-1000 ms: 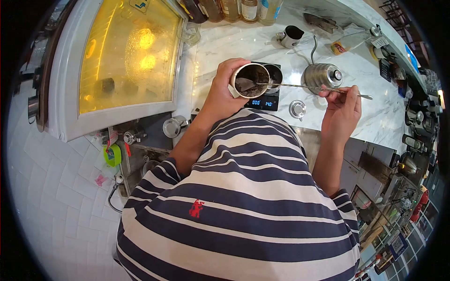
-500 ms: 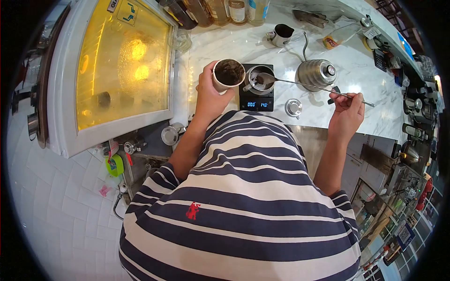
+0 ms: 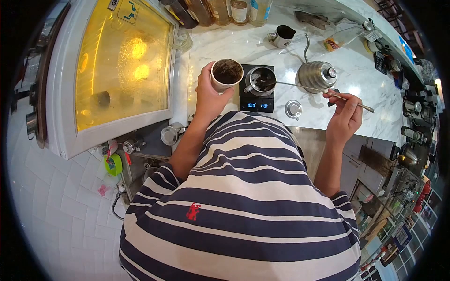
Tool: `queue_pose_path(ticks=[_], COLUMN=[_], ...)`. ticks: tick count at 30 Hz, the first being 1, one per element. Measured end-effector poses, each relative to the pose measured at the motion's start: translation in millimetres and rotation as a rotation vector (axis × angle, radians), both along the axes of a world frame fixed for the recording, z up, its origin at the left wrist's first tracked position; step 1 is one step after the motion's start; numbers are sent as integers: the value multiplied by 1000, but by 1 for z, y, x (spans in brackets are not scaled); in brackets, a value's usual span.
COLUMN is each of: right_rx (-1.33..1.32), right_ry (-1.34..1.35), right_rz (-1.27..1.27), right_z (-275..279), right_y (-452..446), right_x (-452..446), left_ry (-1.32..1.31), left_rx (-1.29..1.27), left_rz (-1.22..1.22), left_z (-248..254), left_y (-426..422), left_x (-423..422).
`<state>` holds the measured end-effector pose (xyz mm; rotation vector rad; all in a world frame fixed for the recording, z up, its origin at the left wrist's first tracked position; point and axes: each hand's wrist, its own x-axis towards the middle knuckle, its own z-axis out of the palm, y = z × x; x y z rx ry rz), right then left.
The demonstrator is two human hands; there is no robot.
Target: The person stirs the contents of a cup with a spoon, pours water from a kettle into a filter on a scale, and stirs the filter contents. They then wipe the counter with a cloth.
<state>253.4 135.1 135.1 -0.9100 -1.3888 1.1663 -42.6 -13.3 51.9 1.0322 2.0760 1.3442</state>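
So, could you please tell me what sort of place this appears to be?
Probably a café or drinks bar: a gooseneck kettle and a digital scale with a lit display stand on a marble-patterned counter, near a row of bottles.

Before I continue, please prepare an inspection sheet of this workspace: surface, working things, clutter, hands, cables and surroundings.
Surface: white marbled counter.
Job's things: paper cup with dark grounds; mug on black scale, its display lit; long-handled spoon dipping into the mug.
Clutter: kettle, pitcher, bottles along the back.
Hands: left hand holds the paper cup; right hand grips the spoon's handle.
Cables: one dark curved line at lower left; cable or hose, cannot tell.
Surroundings: yellow-lit panel in a white frame, white tiles at left.
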Motion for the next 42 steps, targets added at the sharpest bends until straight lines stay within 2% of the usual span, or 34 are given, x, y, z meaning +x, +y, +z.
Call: queue_pose_path(ticks=[12,14,17,20,28,31,35,36,38,39,42], right_rx=[-11,-3,31,102,140,69,21,1,-4,0,61], right_ry=[197,230,237,225,-196,-295,-375,-415,-484,-533,-657], right_rz=[-166,-132,-88,10,343,455,584,610,617,606,510], right_z=[37,42,51,57,39,27,-19,-30,-47,-51,-50], right_y=[24,34,46,50,109,138,182,192,204,207,205], right_x=[-7,-16,-36,-65,-155,-194,-238,-245,-257,-263,-274], left_ry=[91,104,-38,-70,-13,-9,73,2,-140,-100,-50], left_rx=[3,0,116,144,90,62,42,13,-48,-25,4], left_rz=[-34,-71,-152,-225,-284,-275,-155,-118,-41,-29,-22], left_z=[-4,-5,0,11,12,-17,-73,-76,-80,-94,-93], left_y=[15,24,43,66,110,122,137,142,151,158,175], left_x=[-19,-23,-26,-31,-54,-64,-76,-76,-70,-69,-57])
